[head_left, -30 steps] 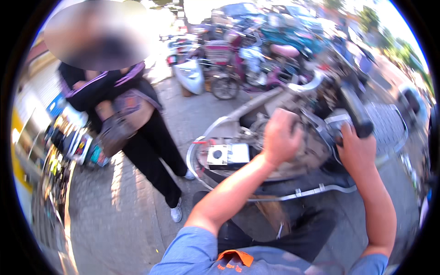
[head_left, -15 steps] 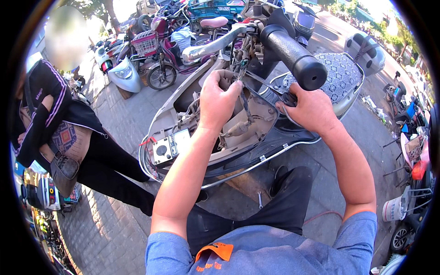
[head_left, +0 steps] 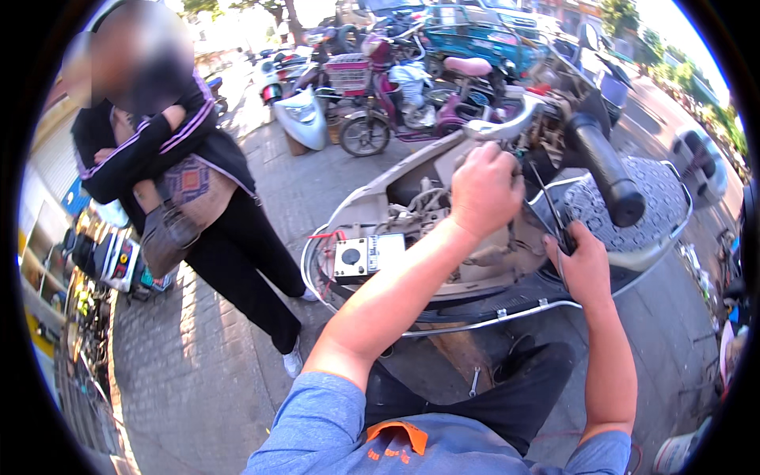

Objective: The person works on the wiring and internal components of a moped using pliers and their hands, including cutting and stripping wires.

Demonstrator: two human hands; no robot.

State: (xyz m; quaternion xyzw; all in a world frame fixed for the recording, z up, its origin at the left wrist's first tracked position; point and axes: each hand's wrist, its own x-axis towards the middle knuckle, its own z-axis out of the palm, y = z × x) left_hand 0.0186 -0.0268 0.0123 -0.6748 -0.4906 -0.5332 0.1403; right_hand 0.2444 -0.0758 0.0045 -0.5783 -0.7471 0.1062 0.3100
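Note:
In front of me is a scooter with its front opened up, its pale inner shell (head_left: 443, 170) bare. My left hand (head_left: 484, 190) is closed at the wire bundle below the handlebar; the wires in its fingers are mostly hidden behind the knuckles. My right hand (head_left: 586, 265) grips a dark-handled tool (head_left: 565, 236) whose long, thin end points up toward the wires; its exact kind is unclear. Above that hand juts the black handlebar grip (head_left: 603, 170). A white multimeter (head_left: 369, 257) with a black knob and red lead rests in the shell, left of my left forearm.
A person (head_left: 202, 182) stands at the left with arms crossed. Parked scooters and a purple bicycle (head_left: 372, 103) with a basket fill the back. A wrench (head_left: 474, 382) lies by my feet near a wooden block (head_left: 459, 352). The patterned seat (head_left: 633, 198) is at the right.
My view has swung left, so the scooter sits farther right in it. My left hand has turned, its back now facing up. The tool in my right hand points more steeply upward.

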